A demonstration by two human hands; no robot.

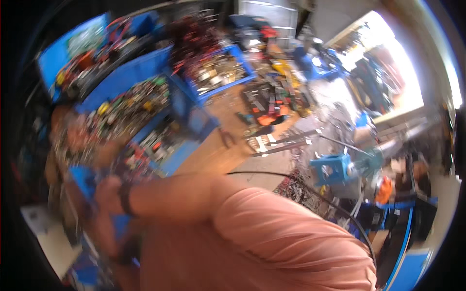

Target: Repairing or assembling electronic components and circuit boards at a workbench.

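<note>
Bin (133,72) of blue plastic holding jumbled small scrap parts (138,99), right hand (108,191) blurred at its near side, finger state impossible to tell, blue crate (229,86) of metal pieces right of the bin

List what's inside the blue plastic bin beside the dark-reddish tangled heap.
The blue plastic bin holds small silvery and yellowish pieces; the dark-reddish tangled heap hides its far left. Anything beneath the pieces is covered.

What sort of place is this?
Likely a small-parts workshop: a blue bin heaped with small mixed pieces, a blue tray of metallic-looking bits, and apparent pliers on a brown tabletop.
</note>
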